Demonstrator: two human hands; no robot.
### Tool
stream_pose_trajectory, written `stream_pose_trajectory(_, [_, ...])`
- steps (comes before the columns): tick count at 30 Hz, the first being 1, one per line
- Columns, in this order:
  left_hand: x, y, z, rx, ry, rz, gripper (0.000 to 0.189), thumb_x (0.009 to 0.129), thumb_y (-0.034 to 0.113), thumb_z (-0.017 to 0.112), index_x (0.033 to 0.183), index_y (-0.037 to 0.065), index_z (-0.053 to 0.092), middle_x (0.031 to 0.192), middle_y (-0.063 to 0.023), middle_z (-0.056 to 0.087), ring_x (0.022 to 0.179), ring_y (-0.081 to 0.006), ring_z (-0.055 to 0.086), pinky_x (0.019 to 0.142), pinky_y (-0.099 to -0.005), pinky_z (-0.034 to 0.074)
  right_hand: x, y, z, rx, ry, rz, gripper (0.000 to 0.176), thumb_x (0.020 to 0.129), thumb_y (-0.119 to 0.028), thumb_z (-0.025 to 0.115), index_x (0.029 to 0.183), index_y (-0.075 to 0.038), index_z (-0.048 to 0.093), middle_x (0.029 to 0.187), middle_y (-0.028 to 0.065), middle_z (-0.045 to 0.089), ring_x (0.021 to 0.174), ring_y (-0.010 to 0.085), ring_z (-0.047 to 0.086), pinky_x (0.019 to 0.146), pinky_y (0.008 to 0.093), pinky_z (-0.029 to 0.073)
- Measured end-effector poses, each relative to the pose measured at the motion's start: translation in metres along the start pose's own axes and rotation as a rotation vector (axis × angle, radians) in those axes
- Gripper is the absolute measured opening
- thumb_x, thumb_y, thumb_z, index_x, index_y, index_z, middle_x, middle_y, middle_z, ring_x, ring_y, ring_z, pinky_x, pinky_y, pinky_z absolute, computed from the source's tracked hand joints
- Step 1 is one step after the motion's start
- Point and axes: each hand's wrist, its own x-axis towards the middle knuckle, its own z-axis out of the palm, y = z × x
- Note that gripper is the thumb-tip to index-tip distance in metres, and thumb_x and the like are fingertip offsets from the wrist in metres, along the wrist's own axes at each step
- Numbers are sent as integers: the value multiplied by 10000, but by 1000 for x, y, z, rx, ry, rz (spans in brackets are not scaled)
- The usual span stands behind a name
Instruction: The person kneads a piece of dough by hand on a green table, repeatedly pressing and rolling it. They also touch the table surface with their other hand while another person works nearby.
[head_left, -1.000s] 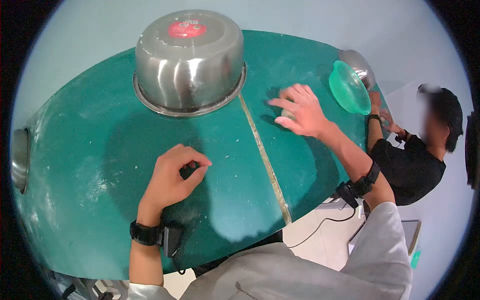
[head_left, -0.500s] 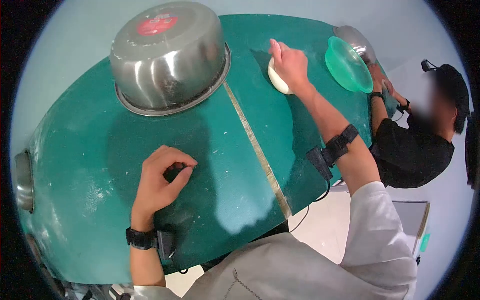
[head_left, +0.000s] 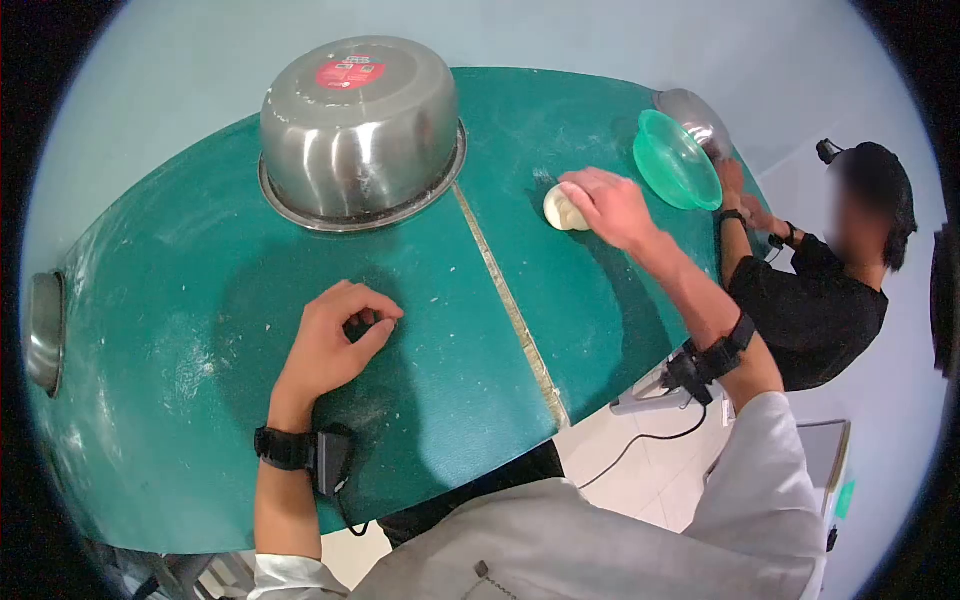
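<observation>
My right hand (head_left: 610, 208) lies over a smooth, pale lump of dough (head_left: 563, 210) on the green table (head_left: 480, 330), its fingers bent around the top and right side. The dough's left part shows; the rest is under my palm and fingers. My left hand (head_left: 343, 335) hovers over or rests on the table to the left, fingers curled and thumb tip near the index finger. Nothing can be seen in it. Beyond the left hand stands a large upturned steel basin (head_left: 360, 140) with a red label on its base.
A green plastic bowl (head_left: 675, 165) and a steel bowl (head_left: 695, 115) are at the far right, beside a person in black (head_left: 810, 290) whose hands are at the table edge. A steel container (head_left: 45, 330) sits at the left edge. A pale seam strip (head_left: 510, 305) crosses the table.
My right hand has turned from an upright grip to lying more across the dough, and its forearm has swung outward. The view has shifted slightly. My left hand keeps its curled shape.
</observation>
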Motion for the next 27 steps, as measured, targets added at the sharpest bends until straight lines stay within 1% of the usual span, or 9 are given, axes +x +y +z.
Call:
stream_pose_trajectory(2, [0,-3,1,-6,4,13,131,816,26,733,938,70,720,878,-37,668,792,-164,583,698,-296,458,9,-22,-10,-510,-154,-166,381,1026,-424,507,1080,-105,708,1044,91,711,946,302,690,810,428,566])
stream_pose_trajectory(3, [0,-4,1,-6,1,4,131,816,26,733,938,70,720,878,-37,668,792,-164,583,698,-296,458,15,-20,-3,-503,-160,-166,381,1026,-424,507,1080,-105,708,1044,91,711,946,302,690,810,428,566])
stream_pose_trajectory(5, [0,-2,0,7,-2,13,133,809,19,732,932,67,715,886,-54,675,811,-194,601,715,-309,464,32,-13,15,-422,97,-548,300,979,-393,590,1052,-123,700,972,77,705,845,288,687,702,408,557])
stream_pose_trajectory(9, [5,7,-1,4,12,18,127,801,19,718,918,68,722,834,-48,688,764,-208,595,687,-315,479,61,-19,49,-271,164,-613,293,978,-415,600,1058,-153,703,854,65,710,788,288,697,636,411,548])
stream_pose_trajectory(12, [7,9,-1,8,-21,15,139,781,13,719,909,65,718,858,-60,703,782,-227,606,697,-327,482,80,-17,56,-516,-57,-321,307,984,-452,594,1055,-173,701,705,65,678,711,307,689,636,410,549])
stream_pose_trajectory(15, [9,8,0,30,-12,4,149,758,12,725,899,61,711,870,-66,708,799,-238,615,705,-333,484,105,8,67,-514,102,-218,322,1011,-458,560,1032,-174,708,625,71,658,651,320,678,649,413,548])
stream_pose_trajectory(20, [9,7,-2,40,-4,45,160,749,8,720,899,62,707,871,-59,706,800,-234,614,705,-330,480,109,53,65,44,499,337,418,1035,-402,450,981,-73,702,765,135,710,745,343,685,750,440,526])
stream_pose_trajectory(23, [6,10,-2,41,-4,-15,166,749,7,719,905,63,707,876,-51,703,798,-225,607,698,-321,475,92,72,60,135,499,438,442,1024,-364,407,961,-35,695,872,169,712,843,356,673,830,433,505])
stream_pose_trajectory(27, [3,7,-2,15,2,-9,167,757,5,720,913,66,710,878,-42,697,792,-207,597,686,-310,469,66,62,52,112,388,361,442,1012,-340,387,987,-33,705,992,183,703,929,325,662,877,408,487])
